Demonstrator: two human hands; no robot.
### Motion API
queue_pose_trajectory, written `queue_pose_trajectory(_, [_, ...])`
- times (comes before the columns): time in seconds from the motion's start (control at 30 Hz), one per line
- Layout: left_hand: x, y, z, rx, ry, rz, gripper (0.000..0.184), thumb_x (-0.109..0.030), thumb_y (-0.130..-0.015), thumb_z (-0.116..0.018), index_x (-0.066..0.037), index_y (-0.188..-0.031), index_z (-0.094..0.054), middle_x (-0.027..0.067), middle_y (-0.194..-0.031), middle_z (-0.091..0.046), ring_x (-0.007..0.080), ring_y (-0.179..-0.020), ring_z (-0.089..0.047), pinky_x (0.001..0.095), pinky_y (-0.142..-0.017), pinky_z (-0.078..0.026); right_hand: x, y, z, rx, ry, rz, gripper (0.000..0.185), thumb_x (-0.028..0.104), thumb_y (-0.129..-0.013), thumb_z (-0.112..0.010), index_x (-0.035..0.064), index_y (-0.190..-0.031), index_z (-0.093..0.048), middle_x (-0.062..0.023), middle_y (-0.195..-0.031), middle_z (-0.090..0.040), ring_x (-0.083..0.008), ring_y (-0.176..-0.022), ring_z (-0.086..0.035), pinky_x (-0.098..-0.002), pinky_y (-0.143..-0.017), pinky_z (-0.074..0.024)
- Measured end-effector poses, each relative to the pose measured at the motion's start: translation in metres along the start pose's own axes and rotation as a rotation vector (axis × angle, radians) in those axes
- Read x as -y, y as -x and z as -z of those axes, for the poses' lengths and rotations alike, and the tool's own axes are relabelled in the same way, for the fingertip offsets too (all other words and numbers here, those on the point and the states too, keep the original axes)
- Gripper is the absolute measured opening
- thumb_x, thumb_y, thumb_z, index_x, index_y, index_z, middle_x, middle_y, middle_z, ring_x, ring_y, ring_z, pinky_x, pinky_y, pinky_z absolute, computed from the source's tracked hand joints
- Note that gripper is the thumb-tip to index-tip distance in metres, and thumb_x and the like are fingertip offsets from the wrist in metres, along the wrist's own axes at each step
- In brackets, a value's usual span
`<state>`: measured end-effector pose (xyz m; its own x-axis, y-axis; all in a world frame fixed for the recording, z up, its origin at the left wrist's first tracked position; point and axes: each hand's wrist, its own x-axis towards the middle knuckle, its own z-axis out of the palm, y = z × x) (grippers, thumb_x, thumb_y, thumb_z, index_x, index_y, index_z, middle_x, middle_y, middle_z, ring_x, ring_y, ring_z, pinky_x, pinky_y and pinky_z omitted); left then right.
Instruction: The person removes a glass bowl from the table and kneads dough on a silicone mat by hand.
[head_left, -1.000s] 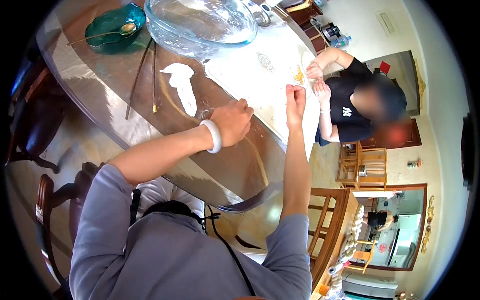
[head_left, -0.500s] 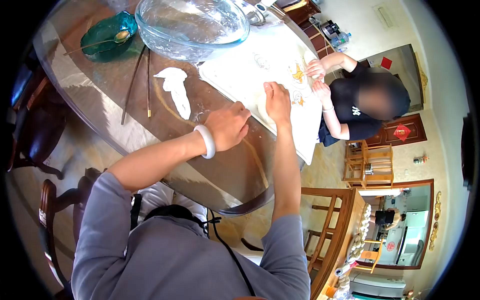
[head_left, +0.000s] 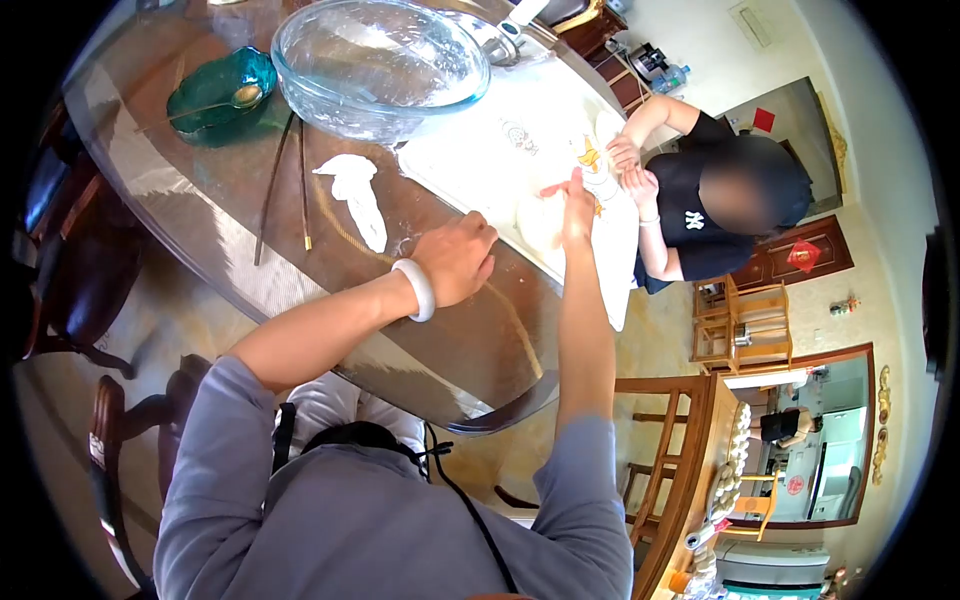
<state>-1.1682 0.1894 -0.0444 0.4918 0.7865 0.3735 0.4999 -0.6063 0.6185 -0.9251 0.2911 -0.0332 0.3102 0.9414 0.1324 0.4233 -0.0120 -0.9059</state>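
Note:
My left hand (head_left: 452, 258), with a pale bangle (head_left: 414, 290) on its wrist, is curled closed at the table beside the near edge of a white board (head_left: 470, 150). Nothing shows in its fingers, though the palm side is hidden. Over the board, my right hand (head_left: 576, 210) has its thumb and fingers apart. Beside and under it lies a pale flattened piece, apparently dough (head_left: 538, 224), that blends into the white surface. Whether the fingers press on it I cannot tell. Printed cartoon figures (head_left: 590, 160) mark the board.
A co-worker's hands (head_left: 632, 170) are at the board's far side. A large glass bowl (head_left: 385, 115) overlaps its left end. A teal bowl (head_left: 215, 110) with a spoon, chopsticks (head_left: 305, 190) and a crumpled white piece (head_left: 355, 200) lie left. A wooden chair (head_left: 660, 450) stands right.
My right hand has shifted slightly right and its thumb now spreads from the fingers, uncovering more of the pale piece. My left hand stays closed in about the same place.

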Motion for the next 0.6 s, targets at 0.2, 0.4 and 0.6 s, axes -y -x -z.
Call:
queue_pose_trajectory(0.2, [-0.004,0.003,0.004,-0.004,0.005,-0.035,0.025,-0.015,-0.083,-0.056,-0.002,-0.104,-0.054,0.014,-0.106,-0.053,0.0325,-0.092,-0.058,0.0419,-0.072,-0.05,0.042,0.052,-0.001,-0.038,0.516,0.318,0.033,0.029,-0.089,-0.057,0.0033,-0.07,-0.065,-0.0105,-0.073,-0.065,-0.0219,-0.071,-0.059,-0.0351,-0.073,-0.0453])
queue_pose_trajectory(0.4, [-0.009,0.004,0.004,-0.017,0.031,-0.054,0.025,-0.014,-0.082,-0.057,-0.002,-0.104,-0.055,0.0126,-0.106,-0.053,0.0306,-0.092,-0.058,0.0403,-0.071,-0.051,0.027,0.033,-0.031,0.168,1.141,0.47,0.044,0.041,-0.094,-0.041,0.0069,-0.087,-0.067,-0.0162,-0.09,-0.065,-0.0361,-0.081,-0.06,-0.0451,-0.076,-0.047])
queue_pose_trajectory(0.6, [-0.008,0.002,0.004,-0.011,0.017,-0.052,0.023,-0.013,-0.082,-0.057,-0.002,-0.101,-0.055,0.0126,-0.104,-0.052,0.0296,-0.092,-0.058,0.0404,-0.071,-0.051,0.019,-0.029,-0.034,0.095,1.08,-0.061,0.069,0.057,-0.093,-0.025,0.0017,-0.096,-0.067,-0.0244,-0.103,-0.062,-0.0388,-0.102,-0.058,-0.047,-0.089,-0.0438])
